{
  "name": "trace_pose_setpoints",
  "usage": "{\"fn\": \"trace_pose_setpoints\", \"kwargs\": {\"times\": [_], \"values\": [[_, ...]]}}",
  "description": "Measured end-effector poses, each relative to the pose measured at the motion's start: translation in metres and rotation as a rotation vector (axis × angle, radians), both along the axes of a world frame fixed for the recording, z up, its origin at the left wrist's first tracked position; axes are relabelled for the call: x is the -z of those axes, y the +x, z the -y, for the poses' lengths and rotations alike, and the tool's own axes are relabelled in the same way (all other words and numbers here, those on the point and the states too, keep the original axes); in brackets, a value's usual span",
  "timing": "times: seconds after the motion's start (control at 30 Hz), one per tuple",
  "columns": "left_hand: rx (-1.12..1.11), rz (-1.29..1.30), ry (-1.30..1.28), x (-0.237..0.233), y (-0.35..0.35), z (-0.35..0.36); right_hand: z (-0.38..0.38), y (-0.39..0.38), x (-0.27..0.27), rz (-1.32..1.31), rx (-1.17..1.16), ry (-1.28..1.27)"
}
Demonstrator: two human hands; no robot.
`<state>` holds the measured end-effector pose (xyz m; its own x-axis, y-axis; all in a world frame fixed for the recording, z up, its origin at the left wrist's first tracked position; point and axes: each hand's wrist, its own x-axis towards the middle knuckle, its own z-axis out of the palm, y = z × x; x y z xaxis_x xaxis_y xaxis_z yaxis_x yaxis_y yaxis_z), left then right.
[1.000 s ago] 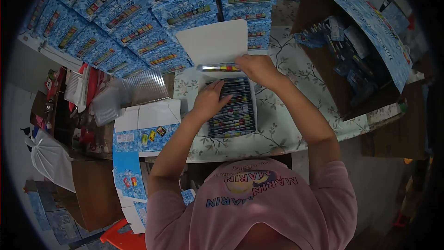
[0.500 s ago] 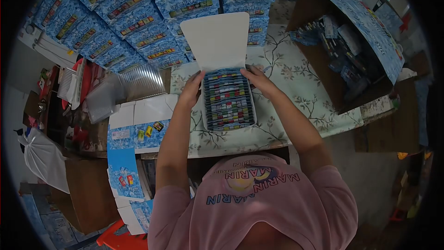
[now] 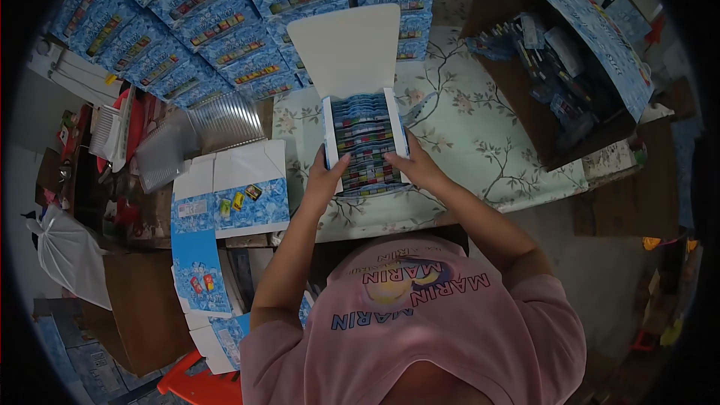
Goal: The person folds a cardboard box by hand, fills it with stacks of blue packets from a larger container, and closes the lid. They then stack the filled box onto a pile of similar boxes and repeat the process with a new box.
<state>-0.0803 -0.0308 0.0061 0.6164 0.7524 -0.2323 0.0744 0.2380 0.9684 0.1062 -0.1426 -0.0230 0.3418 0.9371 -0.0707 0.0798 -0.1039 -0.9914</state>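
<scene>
White-lidded box [image 3: 332,129] holds packets [image 3: 366,137] between left grip [image 3: 324,182] and right grip [image 3: 417,165].

Repeated "MARIN" on pink shirt [image 3: 412,322]; blurred Chinese characters on stacked blue boxes [image 3: 214,24].

Pink short-sleeved shirt [image 3: 420,322], "MARIN" lettering [image 3: 401,274].

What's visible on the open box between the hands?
The box looks like cardboard: white lid raised at the far end, white side strips, hints of blue outside. Thin packets fill it in a row. It sits on the floral tablecloth, left hand and right hand gripping its near sides.
</scene>
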Motion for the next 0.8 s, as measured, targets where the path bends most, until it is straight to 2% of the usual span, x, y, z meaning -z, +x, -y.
{"fn": "trace_pose_setpoints", "kwargs": {"times": [0.03,0.1,0.13,0.17,0.2,0.23,0.27,0.3,0.33,0.37,0.4,0.43,0.47,0.5,0.57,0.6,0.67,0.8], "values": [[0.000,0.011,0.023,-0.002,0.003,-0.005,-0.018,0.010,0.026,0.028,0.055,0.025],[-0.038,0.030,0.088,0.000,0.020,-0.025,-0.047,0.024,0.007,0.101,0.193,0.043],[-0.151,-0.048,0.127,0.017,0.030,-0.046,-0.060,0.031,0.000,0.121,0.200,0.079],[-0.148,-0.022,0.159,0.021,0.039,-0.062,-0.074,0.039,-0.003,-0.088,0.193,0.209],[-0.109,0.112,0.210,0.022,0.045,-0.076,-0.086,0.047,-0.006,-0.299,0.172,0.335],[-0.069,0.241,0.261,0.024,0.050,-0.088,-0.092,0.059,-0.012,-0.356,0.145,0.167],[-0.083,0.373,0.219,0.024,0.054,-0.094,-0.098,0.066,-0.011,-0.340,0.139,0.198],[-0.078,0.392,0.246,0.024,0.052,-0.101,-0.102,0.069,-0.007,-0.247,0.145,0.165],[-0.110,0.291,0.172,0.021,0.050,-0.106,-0.102,0.074,-0.006,-0.149,0.157,0.131],[-0.141,0.193,0.093,0.022,0.047,-0.110,-0.094,0.078,-0.005,0.005,0.076,0.255],[-0.043,0.229,0.293,0.031,0.037,-0.116,-0.083,0.080,-0.001,0.162,-0.005,0.369],[0.049,0.265,0.492,0.042,0.027,-0.121,-0.069,0.079,-0.002,0.407,-0.060,0.354],[0.104,0.185,0.656,0.042,0.020,-0.115,-0.054,0.076,-0.008,0.651,-0.116,0.333],[0.150,0.095,0.818,0.036,0.011,-0.105,-0.038,0.069,-0.018,0.710,-0.161,0.336],[0.441,-0.118,1.047,0.017,-0.011,-0.079,-0.001,0.045,-0.034,0.844,-0.249,0.333],[0.424,-0.118,1.049,-0.005,-0.022,-0.051,0.016,0.031,-0.038,0.922,-0.289,0.326],[0.570,-0.416,1.236,-0.045,-0.032,0.005,0.041,0.004,-0.046,0.992,-0.284,0.297],[0.598,-0.444,1.319,-0.017,-0.043,0.013,0.043,-0.005,-0.041,1.059,-0.224,0.306]]}}
